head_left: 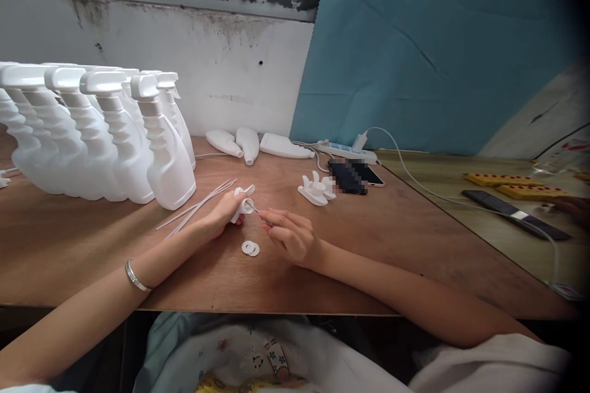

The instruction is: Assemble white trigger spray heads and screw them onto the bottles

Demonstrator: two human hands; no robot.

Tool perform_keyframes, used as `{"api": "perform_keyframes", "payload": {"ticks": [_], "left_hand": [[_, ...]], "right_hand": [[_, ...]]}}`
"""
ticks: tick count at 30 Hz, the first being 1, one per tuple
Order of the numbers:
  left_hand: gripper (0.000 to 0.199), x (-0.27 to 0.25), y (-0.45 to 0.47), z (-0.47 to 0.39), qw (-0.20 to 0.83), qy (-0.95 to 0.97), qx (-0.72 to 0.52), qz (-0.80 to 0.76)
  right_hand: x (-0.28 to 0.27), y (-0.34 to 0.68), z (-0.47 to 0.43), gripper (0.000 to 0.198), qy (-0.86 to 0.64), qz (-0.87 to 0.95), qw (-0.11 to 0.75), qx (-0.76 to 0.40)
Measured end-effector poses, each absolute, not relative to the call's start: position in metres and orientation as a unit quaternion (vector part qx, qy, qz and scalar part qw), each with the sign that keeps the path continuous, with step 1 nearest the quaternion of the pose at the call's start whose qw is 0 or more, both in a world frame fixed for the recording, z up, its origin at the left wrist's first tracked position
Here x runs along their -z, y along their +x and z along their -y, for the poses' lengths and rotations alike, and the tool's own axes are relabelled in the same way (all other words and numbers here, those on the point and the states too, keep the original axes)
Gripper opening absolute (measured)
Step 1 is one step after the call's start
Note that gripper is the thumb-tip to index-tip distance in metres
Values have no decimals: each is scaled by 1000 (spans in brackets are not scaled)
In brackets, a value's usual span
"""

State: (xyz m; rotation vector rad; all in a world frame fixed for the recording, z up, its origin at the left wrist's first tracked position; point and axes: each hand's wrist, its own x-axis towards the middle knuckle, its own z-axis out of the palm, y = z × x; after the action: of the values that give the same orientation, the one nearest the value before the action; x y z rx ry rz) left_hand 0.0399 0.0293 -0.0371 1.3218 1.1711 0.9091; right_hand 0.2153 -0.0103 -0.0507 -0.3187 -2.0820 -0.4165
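Observation:
My left hand (227, 212) is closed around a white spray bottle trigger head (247, 206), whose round collar opening faces to the right. In my right hand (295, 236) a thin metal tool (256, 211) is pinched, its tip at the collar opening; its exact kind is too small to make out. Just below the hands, two flat white ring washers (249, 248) overlap on the table. Several thin white tubes (191, 212) lie beside my left wrist. To the right of the hands rests a small group of white trigger parts (317, 188).
White spray bottles (168, 166) with heads stand in rows on the left of the wooden table (369, 239). Bottles without heads (247, 144) lie at the wall. Phones (348, 177) and a power strip (350, 150) sit behind. A cable (428, 195) crosses right, near another person's hand (574, 206).

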Motion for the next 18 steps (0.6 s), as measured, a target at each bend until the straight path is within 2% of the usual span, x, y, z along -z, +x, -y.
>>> {"api": "perform_keyframes", "payload": {"ticks": [6,18], "left_hand": [[23,33,41,-29,554,541,-379,-508],[31,35,34,-35,612,509,-369,-480]], "right_hand": [[46,216,14,17,-248,792,556,-37],[42,213,17,15,-273,698,606,-266]]}}
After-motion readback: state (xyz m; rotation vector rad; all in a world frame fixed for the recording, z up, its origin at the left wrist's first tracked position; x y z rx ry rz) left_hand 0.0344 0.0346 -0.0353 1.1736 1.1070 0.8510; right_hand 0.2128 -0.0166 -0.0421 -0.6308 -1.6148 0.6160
